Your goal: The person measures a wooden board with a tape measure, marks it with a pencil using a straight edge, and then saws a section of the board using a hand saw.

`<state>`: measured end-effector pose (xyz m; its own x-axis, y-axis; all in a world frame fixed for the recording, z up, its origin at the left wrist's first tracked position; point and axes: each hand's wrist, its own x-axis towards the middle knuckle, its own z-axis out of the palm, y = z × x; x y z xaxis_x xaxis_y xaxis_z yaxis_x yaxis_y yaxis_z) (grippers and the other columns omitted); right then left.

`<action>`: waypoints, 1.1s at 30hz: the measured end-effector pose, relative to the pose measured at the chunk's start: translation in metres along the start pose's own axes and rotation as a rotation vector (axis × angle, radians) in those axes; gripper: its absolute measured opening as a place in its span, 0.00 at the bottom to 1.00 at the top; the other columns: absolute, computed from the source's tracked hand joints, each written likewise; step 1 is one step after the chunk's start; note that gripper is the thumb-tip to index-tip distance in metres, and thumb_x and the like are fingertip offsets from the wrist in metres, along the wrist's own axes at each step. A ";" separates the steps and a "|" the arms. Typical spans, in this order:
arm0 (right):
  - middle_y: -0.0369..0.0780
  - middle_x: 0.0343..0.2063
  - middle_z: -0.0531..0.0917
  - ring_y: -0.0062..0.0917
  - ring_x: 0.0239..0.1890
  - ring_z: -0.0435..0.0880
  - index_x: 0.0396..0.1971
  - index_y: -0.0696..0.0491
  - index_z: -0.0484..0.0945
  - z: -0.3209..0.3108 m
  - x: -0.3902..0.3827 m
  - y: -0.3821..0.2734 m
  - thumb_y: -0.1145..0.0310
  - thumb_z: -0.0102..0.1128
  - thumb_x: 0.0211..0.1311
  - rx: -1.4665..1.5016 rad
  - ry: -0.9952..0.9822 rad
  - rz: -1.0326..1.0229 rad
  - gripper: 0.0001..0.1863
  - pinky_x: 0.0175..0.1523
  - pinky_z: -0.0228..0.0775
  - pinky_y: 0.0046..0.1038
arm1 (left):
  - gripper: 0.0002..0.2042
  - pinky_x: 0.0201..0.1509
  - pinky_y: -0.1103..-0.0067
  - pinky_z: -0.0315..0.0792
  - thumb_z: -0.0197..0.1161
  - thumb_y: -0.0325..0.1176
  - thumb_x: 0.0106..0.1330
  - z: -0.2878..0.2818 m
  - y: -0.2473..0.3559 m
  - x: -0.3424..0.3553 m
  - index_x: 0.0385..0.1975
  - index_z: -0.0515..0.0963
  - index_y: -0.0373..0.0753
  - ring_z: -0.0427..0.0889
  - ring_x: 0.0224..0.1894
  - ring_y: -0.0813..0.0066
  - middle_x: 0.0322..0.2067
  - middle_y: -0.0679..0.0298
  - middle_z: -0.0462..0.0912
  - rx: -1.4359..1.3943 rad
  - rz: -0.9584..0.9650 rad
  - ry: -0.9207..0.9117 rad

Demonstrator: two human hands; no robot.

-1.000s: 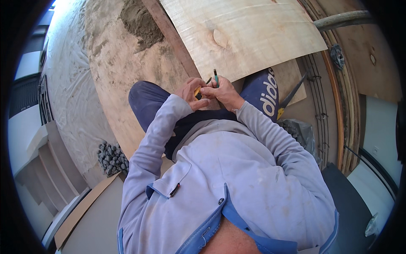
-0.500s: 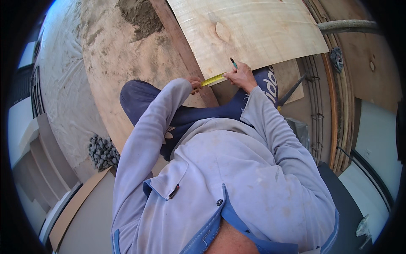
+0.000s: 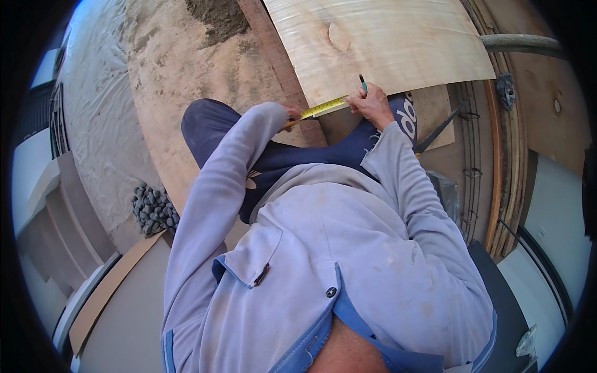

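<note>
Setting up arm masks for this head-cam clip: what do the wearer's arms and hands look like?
Both arms: long, loose, pale lavender-grey fabric, wrinkled; left sleeve, right sleeve. Right cuff is frayed, with loose threads. Left hand is partly hidden; right hand is bare, no glove. No cables seen on either sleeve.

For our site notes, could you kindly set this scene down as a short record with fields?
Left hand: holds a yellow tape measure; partly hidden
Right hand: at the tape's other end, gripping a green pen-like tool
Tape: drawn out between both hands, by the near edge of the plywood sheet
Left side: grey stones
Right side: thin rods
</note>
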<state>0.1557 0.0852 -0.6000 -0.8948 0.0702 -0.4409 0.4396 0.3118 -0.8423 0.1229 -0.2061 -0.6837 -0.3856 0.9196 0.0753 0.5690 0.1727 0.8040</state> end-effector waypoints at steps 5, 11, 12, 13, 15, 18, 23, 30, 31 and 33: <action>0.38 0.14 0.76 0.19 0.16 0.78 0.16 0.54 0.64 -0.011 -0.001 0.003 0.73 0.64 0.43 -0.054 0.006 0.022 0.14 0.22 0.73 0.21 | 0.07 0.29 0.79 0.74 0.58 0.34 0.56 0.011 0.014 0.021 0.32 0.76 0.41 0.80 0.30 0.76 0.28 0.62 0.80 -0.681 -0.814 -0.068; 0.39 0.13 0.77 0.19 0.16 0.78 0.16 0.54 0.63 -0.029 -0.001 0.008 0.74 0.65 0.43 0.020 0.095 0.058 0.15 0.20 0.72 0.21 | 0.08 0.28 0.81 0.73 0.58 0.28 0.57 0.009 0.005 0.021 0.36 0.76 0.39 0.79 0.28 0.76 0.28 0.62 0.79 -0.494 -0.470 -0.104; 0.39 0.14 0.77 0.20 0.16 0.78 0.16 0.53 0.63 -0.027 -0.001 0.004 0.74 0.65 0.43 0.014 0.073 0.065 0.15 0.20 0.72 0.21 | 0.07 0.28 0.81 0.73 0.58 0.27 0.57 0.011 0.000 0.018 0.36 0.76 0.39 0.79 0.28 0.76 0.27 0.62 0.79 -0.474 -0.451 -0.122; 0.39 0.14 0.77 0.20 0.16 0.78 0.17 0.53 0.63 -0.025 -0.001 0.002 0.75 0.65 0.43 0.008 0.049 0.073 0.15 0.20 0.72 0.21 | 0.07 0.28 0.81 0.73 0.58 0.27 0.57 0.014 -0.002 0.016 0.35 0.76 0.38 0.79 0.28 0.76 0.27 0.62 0.78 -0.457 -0.433 -0.141; 0.40 0.14 0.77 0.20 0.16 0.78 0.17 0.54 0.63 -0.023 -0.002 0.001 0.75 0.65 0.43 -0.023 0.027 0.079 0.15 0.20 0.72 0.20 | 0.07 0.29 0.82 0.73 0.59 0.24 0.56 0.023 -0.002 0.009 0.35 0.77 0.36 0.79 0.28 0.76 0.27 0.62 0.79 -0.137 0.029 0.143; 0.40 0.14 0.78 0.20 0.16 0.79 0.17 0.54 0.63 -0.024 -0.003 0.001 0.74 0.65 0.43 -0.049 0.010 0.094 0.15 0.20 0.73 0.21 | 0.06 0.29 0.82 0.73 0.60 0.24 0.54 0.018 0.003 0.015 0.32 0.77 0.34 0.78 0.27 0.77 0.25 0.63 0.79 -0.122 -0.055 0.047; 0.40 0.14 0.78 0.20 0.16 0.79 0.16 0.54 0.63 -0.026 -0.001 0.006 0.73 0.65 0.43 -0.044 -0.006 0.097 0.15 0.21 0.73 0.22 | 0.06 0.28 0.82 0.72 0.59 0.26 0.54 0.001 0.022 0.044 0.31 0.77 0.33 0.78 0.25 0.78 0.24 0.63 0.79 -0.809 -0.961 -0.103; 0.40 0.15 0.78 0.20 0.17 0.79 0.18 0.55 0.64 -0.023 0.000 0.000 0.72 0.65 0.43 -0.075 -0.053 0.094 0.14 0.21 0.73 0.21 | 0.07 0.27 0.81 0.71 0.59 0.27 0.54 0.006 0.001 0.042 0.32 0.78 0.33 0.77 0.24 0.77 0.23 0.62 0.80 -0.866 -1.013 -0.232; 0.40 0.15 0.78 0.20 0.17 0.78 0.18 0.56 0.65 -0.023 0.000 0.001 0.72 0.65 0.43 -0.069 -0.058 0.088 0.14 0.21 0.73 0.21 | 0.07 0.27 0.81 0.71 0.59 0.27 0.54 0.007 0.002 0.043 0.32 0.78 0.33 0.77 0.24 0.77 0.23 0.62 0.80 -0.867 -1.011 -0.236; 0.40 0.16 0.78 0.20 0.17 0.78 0.19 0.56 0.67 -0.025 0.001 0.004 0.70 0.63 0.46 -0.083 -0.066 0.093 0.13 0.22 0.73 0.21 | 0.07 0.27 0.81 0.72 0.60 0.27 0.54 0.007 0.006 0.044 0.31 0.78 0.34 0.78 0.24 0.76 0.23 0.62 0.80 -0.844 -1.061 -0.192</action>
<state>0.1549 0.1102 -0.5958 -0.8421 0.0411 -0.5378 0.5102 0.3843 -0.7694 0.1141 -0.1618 -0.6798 -0.2101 0.5274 -0.8232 -0.5719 0.6166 0.5410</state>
